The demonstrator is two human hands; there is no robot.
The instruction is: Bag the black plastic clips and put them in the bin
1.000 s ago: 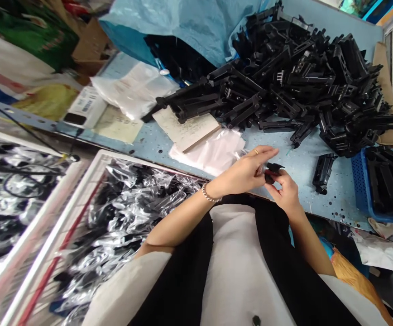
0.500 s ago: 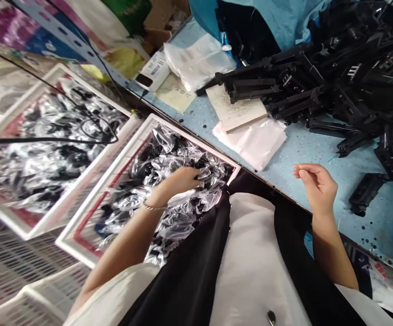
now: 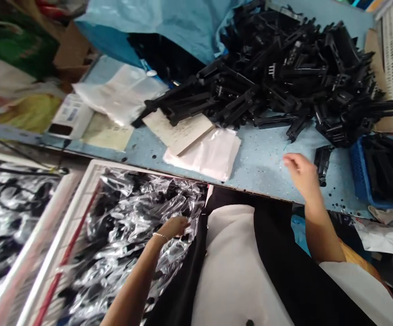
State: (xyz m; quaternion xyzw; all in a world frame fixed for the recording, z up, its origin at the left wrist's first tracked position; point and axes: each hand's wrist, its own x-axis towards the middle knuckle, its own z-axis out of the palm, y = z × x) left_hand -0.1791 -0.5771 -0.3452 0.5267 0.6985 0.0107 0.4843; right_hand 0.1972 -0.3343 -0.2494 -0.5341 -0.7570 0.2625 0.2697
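My left hand [image 3: 174, 226] reaches down into a white crate [image 3: 91, 174] beside my lap and rests on the crinkled clear bags of black parts [image 3: 131, 213]. Its fingertips are sunk in the plastic, so its grip does not show. My right hand [image 3: 300, 172] hovers over the blue table [image 3: 261, 158], slightly blurred, fingers loose and nothing in them. A single black plastic part [image 3: 322, 163] lies just to its right. A stack of flat clear bags [image 3: 210, 154] sits on the table's near edge, left of that hand.
A big heap of black plastic parts [image 3: 291, 72] fills the back of the table. A blue bin [image 3: 357, 174] with more parts stands at the right. A card [image 3: 179, 129], papers, a small box [image 3: 69, 115] and a blue plastic sheet [image 3: 169, 22] lie at the left and back. A second white crate [image 3: 9, 203] is further left.
One second ago both hands held a small black piece together over the table edge. The left hand then swung down into the crate, and the right hand came away empty and moved toward the single black part.
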